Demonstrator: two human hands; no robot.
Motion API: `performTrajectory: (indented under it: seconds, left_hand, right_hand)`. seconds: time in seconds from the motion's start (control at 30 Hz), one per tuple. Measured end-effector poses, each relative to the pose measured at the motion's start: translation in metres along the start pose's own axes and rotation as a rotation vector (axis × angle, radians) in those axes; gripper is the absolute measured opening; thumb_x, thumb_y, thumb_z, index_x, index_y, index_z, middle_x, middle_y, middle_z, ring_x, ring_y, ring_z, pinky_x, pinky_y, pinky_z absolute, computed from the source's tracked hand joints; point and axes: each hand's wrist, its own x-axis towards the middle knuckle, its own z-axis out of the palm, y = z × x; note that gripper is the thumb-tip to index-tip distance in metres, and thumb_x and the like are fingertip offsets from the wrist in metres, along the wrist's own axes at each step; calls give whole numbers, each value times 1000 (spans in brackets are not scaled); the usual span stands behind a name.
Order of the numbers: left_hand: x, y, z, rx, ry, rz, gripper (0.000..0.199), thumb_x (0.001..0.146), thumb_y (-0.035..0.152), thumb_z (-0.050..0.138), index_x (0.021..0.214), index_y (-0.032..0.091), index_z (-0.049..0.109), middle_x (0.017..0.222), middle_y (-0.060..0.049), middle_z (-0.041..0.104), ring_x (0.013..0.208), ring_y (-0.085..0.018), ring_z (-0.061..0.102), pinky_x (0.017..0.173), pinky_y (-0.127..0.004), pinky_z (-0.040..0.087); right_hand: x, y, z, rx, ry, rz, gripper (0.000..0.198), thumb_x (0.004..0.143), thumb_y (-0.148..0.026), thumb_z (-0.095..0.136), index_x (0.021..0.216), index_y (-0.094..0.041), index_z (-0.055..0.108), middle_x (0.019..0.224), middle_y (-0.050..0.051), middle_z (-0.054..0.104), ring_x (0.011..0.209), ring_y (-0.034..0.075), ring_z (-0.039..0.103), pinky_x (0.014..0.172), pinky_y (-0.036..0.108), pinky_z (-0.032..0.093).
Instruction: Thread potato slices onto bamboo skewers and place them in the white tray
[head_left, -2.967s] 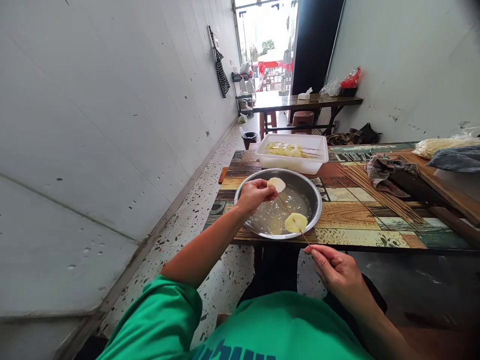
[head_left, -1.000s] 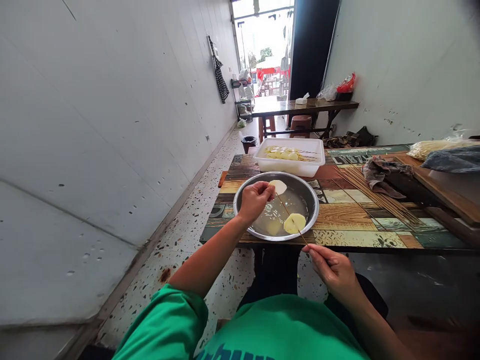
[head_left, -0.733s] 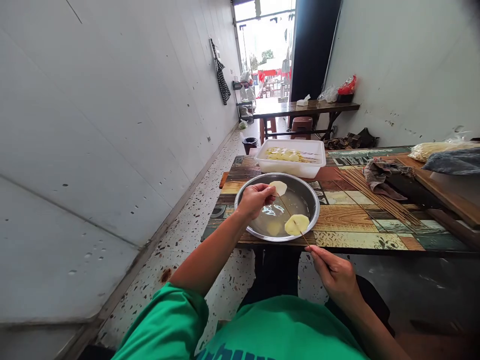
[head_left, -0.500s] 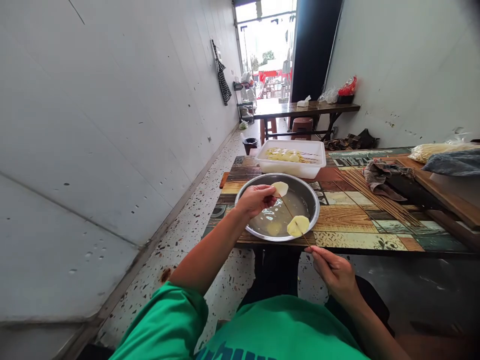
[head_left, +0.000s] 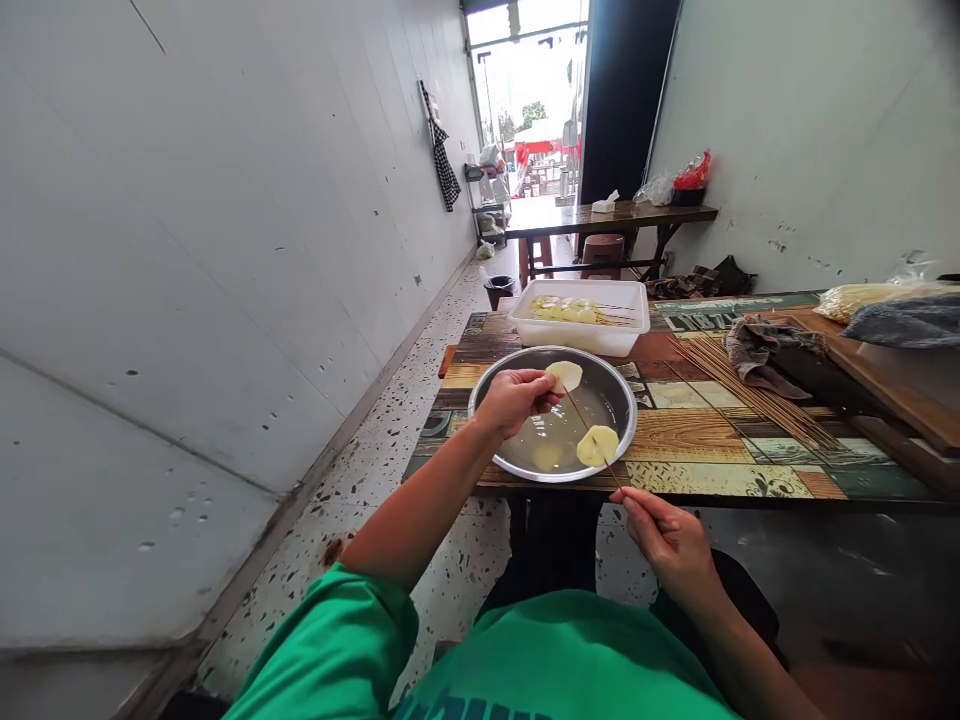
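Overhanging steel basin (head_left: 611, 393): bamboo skewer (head_left: 577, 413), near end pinched in right hand (head_left: 667, 535) grip; far potato slice (head_left: 568, 375) pinched in left hand (head_left: 516, 397) grip, near potato slice (head_left: 592, 452) threaded; off-centre pushing could split either.

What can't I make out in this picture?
In the head view:
Upper slice: partly hidden by the left hand.
Skewer: lower end hidden in the right hand.
Pale shape in the basin: blurred by cloudy water.
Slices in the tub: too small and overlapping to count.
Shirt lettering: cut off by the bottom edge.
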Motion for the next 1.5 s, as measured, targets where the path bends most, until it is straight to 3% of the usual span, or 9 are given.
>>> performTrajectory:
  seconds: [0.27, 0.5, 0.67, 0.77, 0.83, 0.9, 1.0, 1.1, 1.5]
  left_hand:
    - [-4, -10, 5, 226, -28, 213, 22, 67, 32, 75, 69, 11, 72, 56, -3, 63, 51, -8, 55, 49, -19, 43]
    - [-3, -18, 9, -38, 21, 139, 29, 59, 31, 83, 76, 10, 72, 61, -2, 63, 51, -6, 54, 51, -19, 42]
    - [-3, -20, 12, -199, 78, 7, 25, 57, 22, 84, 70, 8, 68, 58, -2, 61, 48, -5, 53, 48, -18, 40]
    - [-4, -22, 15, -160, 124, 40, 22, 61, 22, 82, 69, 8, 67, 57, -3, 62, 48, -6, 53, 48, -19, 41]
    - [-5, -22, 17, -136, 133, 70, 23, 60, 25, 82, 69, 9, 68, 57, -2, 62, 48, -6, 53, 49, -19, 42]
    - [-6, -22, 19, -119, 129, 91, 26, 59, 28, 83, 70, 9, 69, 56, -2, 62, 48, -6, 53, 50, -20, 43]
    - [-9, -23, 21, -107, 131, 119, 29, 56, 31, 84, 72, 10, 70, 56, -1, 62, 49, -7, 54, 52, -21, 44]
    - [-11, -29, 23, -115, 136, 158, 32, 57, 34, 83, 75, 11, 72, 56, 0, 62, 51, -7, 54, 54, -21, 44]
    - [-21, -45, 24, 275, 245, 538, 28, 80, 42, 64, 85, 17, 74, 60, 1, 62, 55, -9, 54, 59, -21, 45]
  right_hand:
    - [-4, -13, 4, 47, -35, 52, 39, 86, -48, 60, 93, -11, 67, 54, -5, 36, 45, 7, 29, 41, 22, 21]
    - [-6, -30, -2, -3, -90, 51, 42, 89, -46, 55, 102, -9, 68, 49, -8, 32, 41, 7, 29, 38, 21, 21]
    - [-7, -19, -7, -469, 76, -358, 31, 90, -29, 53, 103, -11, 75, 67, 7, 71, 53, 16, 62, 49, 25, 47]
    - [-11, -13, -5, -717, 226, -557, 28, 88, -22, 53, 102, -14, 76, 86, 11, 77, 67, 22, 71, 60, 29, 53]
    - [-14, -14, -4, -666, 215, -496, 28, 88, -24, 53, 103, -14, 76, 86, 11, 77, 67, 22, 71, 59, 29, 52]
    - [-17, -20, -5, -461, 128, -278, 29, 90, -30, 54, 102, -15, 74, 74, 9, 73, 56, 17, 64, 50, 26, 46]
    - [-21, -32, -7, -4, -72, 145, 33, 90, -43, 55, 102, -16, 69, 46, -6, 41, 38, 8, 33, 38, 21, 25]
    - [-24, -45, -7, 405, -163, 363, 33, 85, -47, 64, 95, -16, 66, 49, -12, 21, 40, 4, 16, 39, 18, 17]
    - [-33, -66, 5, 599, -82, 444, 36, 73, -48, 76, 84, -16, 65, 48, -12, 24, 39, 2, 14, 38, 18, 16]
